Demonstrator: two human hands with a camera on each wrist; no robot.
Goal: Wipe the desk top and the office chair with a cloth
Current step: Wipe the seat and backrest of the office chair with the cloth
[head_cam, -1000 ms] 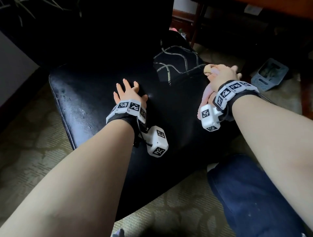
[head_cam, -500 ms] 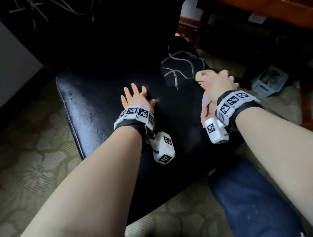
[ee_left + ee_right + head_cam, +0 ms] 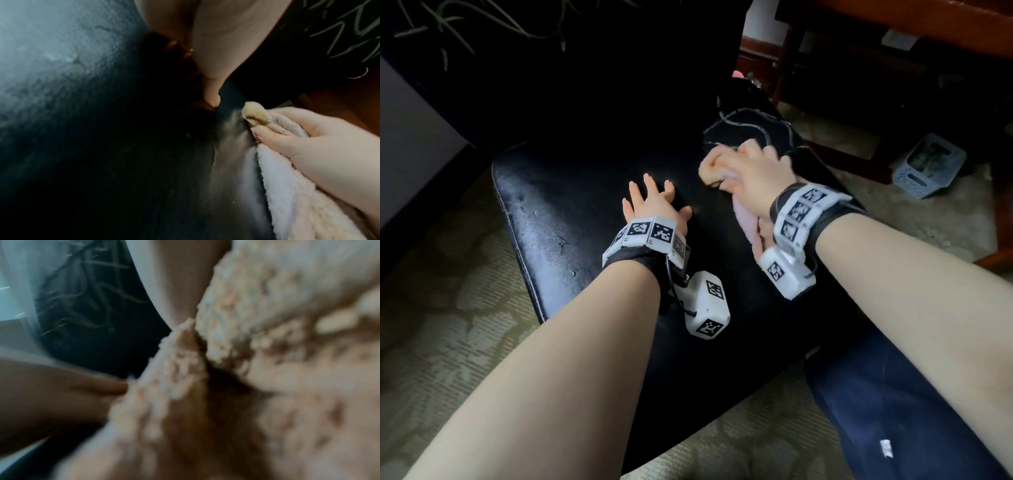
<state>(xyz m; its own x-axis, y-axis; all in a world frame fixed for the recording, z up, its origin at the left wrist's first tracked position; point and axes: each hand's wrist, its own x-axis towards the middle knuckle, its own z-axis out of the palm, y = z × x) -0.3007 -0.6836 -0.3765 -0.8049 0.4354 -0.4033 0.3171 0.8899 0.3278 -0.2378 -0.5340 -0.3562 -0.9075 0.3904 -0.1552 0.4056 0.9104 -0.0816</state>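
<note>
the left hand (image 3: pixel 654 202) lies flat, fingers spread, on the black office chair (image 3: pixel 571 219) seat. the right hand (image 3: pixel 753 171) grips a bunched fluffy cloth (image 3: pixel 287 186), pressing it against the seat beside the left.

Right wrist view was a blurry mess, the cloth (image 3: pixel 267 353) filling most of it, so the right hand (image 3: pixel 753 171) fingers under the bunched cloth couldn't be seen. Chair back (image 3: pixel 585 85) beyond the left hand (image 3: pixel 654 205) was lost in shadow.
</note>
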